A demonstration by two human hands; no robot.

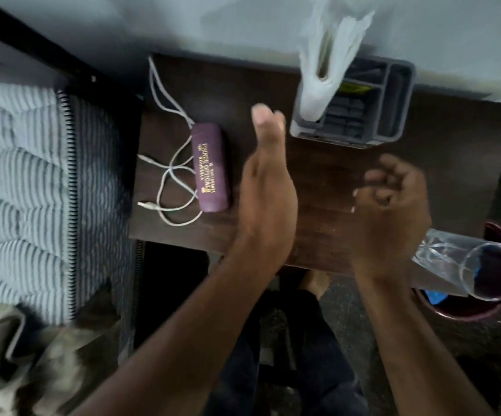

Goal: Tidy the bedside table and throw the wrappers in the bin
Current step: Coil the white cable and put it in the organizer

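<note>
The dark wooden bedside table [333,163] fills the middle of the view. A purple glasses case [210,169] with gold lettering lies on its left part, over a tangled white cable [168,175]. My left hand [268,187] hovers edge-on just right of the case, fingers straight and empty. My right hand [393,205] is over the table's right front, fingers curled in with nothing visible inside. A clear plastic wrapper or tube [453,259] sits over the mouth of the maroon bin [453,313], beside my right wrist.
A grey compartment organizer [399,100] stands at the table's back, with crumpled white plastic or tissue [324,70] sticking up from its left end. Something blue [436,295] lies inside the bin. A striped mattress [18,175] borders the table on the left.
</note>
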